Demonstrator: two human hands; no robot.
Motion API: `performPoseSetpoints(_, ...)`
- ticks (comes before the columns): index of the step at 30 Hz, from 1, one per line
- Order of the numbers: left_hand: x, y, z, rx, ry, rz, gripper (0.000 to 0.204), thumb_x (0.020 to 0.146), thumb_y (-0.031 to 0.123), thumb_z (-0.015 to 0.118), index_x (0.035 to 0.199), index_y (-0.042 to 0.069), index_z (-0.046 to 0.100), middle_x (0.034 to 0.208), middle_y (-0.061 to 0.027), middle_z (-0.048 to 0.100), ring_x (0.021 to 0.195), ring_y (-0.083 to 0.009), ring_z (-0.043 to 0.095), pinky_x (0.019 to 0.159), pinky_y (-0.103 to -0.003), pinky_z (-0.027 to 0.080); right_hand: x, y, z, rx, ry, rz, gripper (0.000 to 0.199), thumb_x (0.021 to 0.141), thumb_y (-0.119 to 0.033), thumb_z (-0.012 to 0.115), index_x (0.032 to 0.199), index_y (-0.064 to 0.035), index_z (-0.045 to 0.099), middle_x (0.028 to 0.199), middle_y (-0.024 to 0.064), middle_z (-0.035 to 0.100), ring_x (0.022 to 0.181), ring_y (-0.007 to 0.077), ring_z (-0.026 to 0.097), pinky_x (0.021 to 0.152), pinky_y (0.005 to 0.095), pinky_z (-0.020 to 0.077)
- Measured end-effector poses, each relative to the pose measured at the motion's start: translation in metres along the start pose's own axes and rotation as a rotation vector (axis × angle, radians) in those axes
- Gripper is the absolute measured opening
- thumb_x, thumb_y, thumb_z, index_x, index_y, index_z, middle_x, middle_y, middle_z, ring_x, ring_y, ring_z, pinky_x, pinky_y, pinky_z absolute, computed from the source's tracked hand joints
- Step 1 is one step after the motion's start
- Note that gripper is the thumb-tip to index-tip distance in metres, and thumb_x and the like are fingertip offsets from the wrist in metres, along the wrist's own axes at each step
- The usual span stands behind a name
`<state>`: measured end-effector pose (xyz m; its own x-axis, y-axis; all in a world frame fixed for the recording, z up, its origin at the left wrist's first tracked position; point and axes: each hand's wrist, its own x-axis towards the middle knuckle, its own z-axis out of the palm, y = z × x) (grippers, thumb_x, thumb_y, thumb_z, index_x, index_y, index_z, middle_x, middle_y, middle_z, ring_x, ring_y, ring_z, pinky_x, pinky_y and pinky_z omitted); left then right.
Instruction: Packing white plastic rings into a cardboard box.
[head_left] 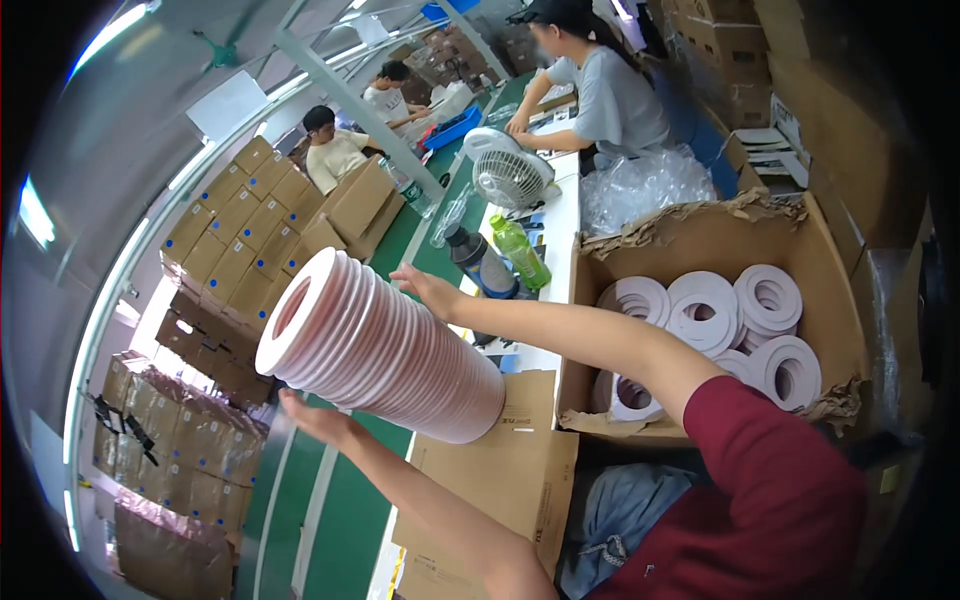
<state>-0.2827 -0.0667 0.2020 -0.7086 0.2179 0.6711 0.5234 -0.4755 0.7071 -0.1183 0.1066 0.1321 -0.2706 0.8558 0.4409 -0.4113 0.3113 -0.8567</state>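
A tall stack of flat pale pink rings (390, 350) stands on a cardboard sheet (490, 470), leaning toward the upper left in this view. My left hand (322, 420) is beside the stack's left side, near its top, fingers stretched out. Across from it, my right hand (432, 292) is at the right side of the stack, its fingers extended along the edge. Neither hand's fingers are wrapped round the rings, and whether the palms touch them I cannot tell. To my right, an open cardboard box (835, 270) contains several shorter stacks of similar rings (768, 298).
Behind the stack are a dark bottle (478, 258), a green bottle (520, 250) and a white fan (507, 170). Clear plastic bags (650, 190) lie beyond the box. A green conveyor belt (350, 500) runs along the left. Co-workers sit farther along; cartons (240, 225) are piled behind.
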Motion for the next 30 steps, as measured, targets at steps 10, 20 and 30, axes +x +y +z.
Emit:
performPoseSetpoints(10, -0.016, -0.022, 0.021, -0.456, -0.407, -0.383, 0.062, 0.099, 0.045, 0.02, 0.142, 0.005, 0.039, 0.136, -0.0143, 0.052, 0.124, -0.0297, 0.051, 0.107, -0.043, 0.04, -0.011, 0.012, 0.019, 0.298, 0.034, 0.021, 0.073, 0.099, -0.053, 0.02, 0.125, 0.0038, 0.057, 0.126, 0.0167, 0.06, 0.118, 0.0277, 0.054, 0.105, 0.033, 0.0332)
performPoseSetpoints(20, -0.005, -0.039, 0.011, -0.529, -0.517, -0.47, 0.068, 0.1, 0.05, 0.016, 0.145, 0.003, 0.034, 0.142, -0.0138, 0.046, 0.129, -0.0294, 0.046, 0.108, -0.043, 0.038, -0.012, -0.044, 0.018, 0.474, -0.105, 0.056, 0.069, 0.098, -0.054, 0.027, 0.139, -0.0013, 0.044, 0.14, 0.0171, 0.048, 0.129, 0.0245, 0.046, 0.11, 0.0338, 0.0303)
performPoseSetpoints(30, -0.015, -0.02, 0.017, -0.626, -0.47, -0.465, 0.06, 0.1, 0.045, 0.02, 0.141, 0.005, 0.038, 0.137, -0.0127, 0.05, 0.123, -0.0285, 0.052, 0.104, -0.043, 0.045, -0.008, -0.032, 0.018, 0.372, -0.05, 0.112, 0.061, 0.098, -0.046, 0.032, 0.133, 0.0002, 0.05, 0.13, 0.0159, 0.057, 0.117, 0.0234, 0.055, 0.104, 0.0322, 0.0365)
